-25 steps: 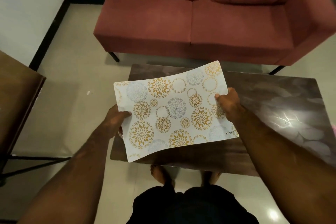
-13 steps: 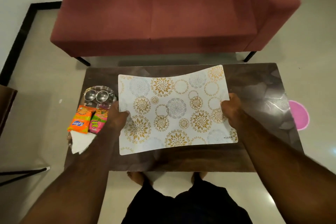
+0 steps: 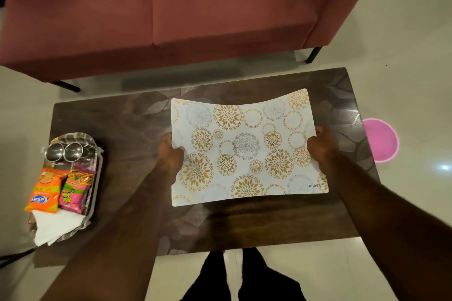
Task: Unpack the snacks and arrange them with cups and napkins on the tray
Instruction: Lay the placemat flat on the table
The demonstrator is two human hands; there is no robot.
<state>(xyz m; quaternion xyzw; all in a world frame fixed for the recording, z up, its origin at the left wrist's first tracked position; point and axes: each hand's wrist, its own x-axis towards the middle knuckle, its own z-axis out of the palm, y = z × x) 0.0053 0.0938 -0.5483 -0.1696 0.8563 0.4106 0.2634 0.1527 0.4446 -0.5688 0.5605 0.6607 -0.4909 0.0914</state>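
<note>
A white table mat (image 3: pixel 247 149) with gold and grey flower circles hangs just above the dark coffee table (image 3: pixel 137 124). My left hand (image 3: pixel 171 154) grips its left edge and my right hand (image 3: pixel 320 146) grips its right edge. On the table's left end lies a metal tray (image 3: pixel 96 178). It holds two steel cups (image 3: pixel 64 151) at the far end, an orange snack packet (image 3: pixel 46 190) and a pink snack packet (image 3: pixel 74 188) in the middle, and white napkins (image 3: pixel 55 226) at the near end.
A red sofa (image 3: pixel 171 14) stands just beyond the table. A pink round object (image 3: pixel 381 140) lies on the floor right of the table. My legs and feet (image 3: pixel 242 276) stand at the table's near edge.
The view has swung left and down, bringing the tray with cups, packets and napkins into sight. The mat, held in both hands, now sits over the table's right half.
</note>
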